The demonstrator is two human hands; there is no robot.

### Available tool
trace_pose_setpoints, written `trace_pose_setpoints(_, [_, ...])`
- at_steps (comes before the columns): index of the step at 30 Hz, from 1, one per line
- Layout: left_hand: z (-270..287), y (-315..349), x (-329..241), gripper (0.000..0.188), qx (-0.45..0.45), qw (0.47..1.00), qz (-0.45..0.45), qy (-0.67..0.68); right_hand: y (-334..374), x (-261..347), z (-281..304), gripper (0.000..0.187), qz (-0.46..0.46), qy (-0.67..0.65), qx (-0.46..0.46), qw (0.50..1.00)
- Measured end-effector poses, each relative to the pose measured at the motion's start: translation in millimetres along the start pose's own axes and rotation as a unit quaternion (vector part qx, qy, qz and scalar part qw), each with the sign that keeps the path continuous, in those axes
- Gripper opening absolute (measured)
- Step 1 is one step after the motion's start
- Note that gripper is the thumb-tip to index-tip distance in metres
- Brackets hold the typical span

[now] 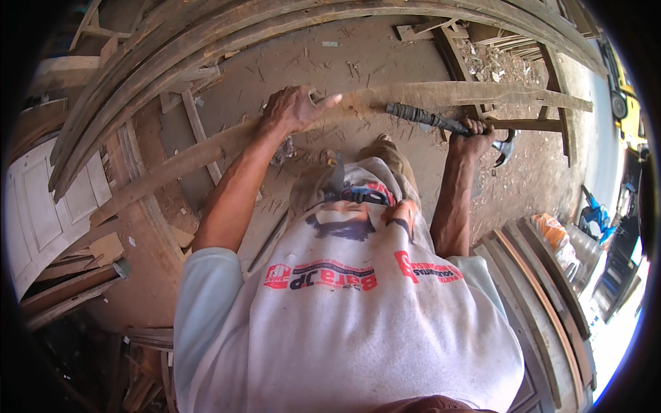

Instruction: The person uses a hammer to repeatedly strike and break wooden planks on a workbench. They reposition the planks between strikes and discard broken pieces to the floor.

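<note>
A long wooden plank (pixel 413 94) spans the view from the lower left to the far right, bent by the lens. My left hand (pixel 292 110) grips it near its middle, fingers curled over the wood and thumb stretched along it. To the right, my right hand (pixel 471 140) is closed round a claw hammer (pixel 421 115), close to its metal head. The hammer's handle, wrapped in dark material, points left toward the plank. Its claw end shows just past my fist.
Long timbers (pixel 234 34) cross the far side. A white panelled door (pixel 51 199) lies at the left, beside wood scraps. More boards (pixel 544 303) lean at the lower right. Nails or splinters litter the ground. A yellow vehicle (pixel 626 103) stands far right.
</note>
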State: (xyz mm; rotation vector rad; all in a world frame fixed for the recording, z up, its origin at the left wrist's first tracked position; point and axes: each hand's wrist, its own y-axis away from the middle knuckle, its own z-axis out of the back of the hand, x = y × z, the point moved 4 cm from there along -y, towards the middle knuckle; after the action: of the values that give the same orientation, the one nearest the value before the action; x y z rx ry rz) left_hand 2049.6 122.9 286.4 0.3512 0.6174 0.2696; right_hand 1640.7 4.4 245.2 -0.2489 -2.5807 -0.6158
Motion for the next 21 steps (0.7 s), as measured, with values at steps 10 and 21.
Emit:
trace_pose_setpoints(10, [-1.7,2.8,-0.2,0.09,-0.001,1.0,-0.006,-0.013,31.1,-7.3,-38.6,0.031,0.027,0.055,0.034,0.998])
trace_pose_setpoints(21, [-8.4,-7.2,7.8,0.089,-0.006,0.999,0.0,-0.036,110.6,-23.5,-153.2,0.031,0.068,0.227,0.277,0.931])
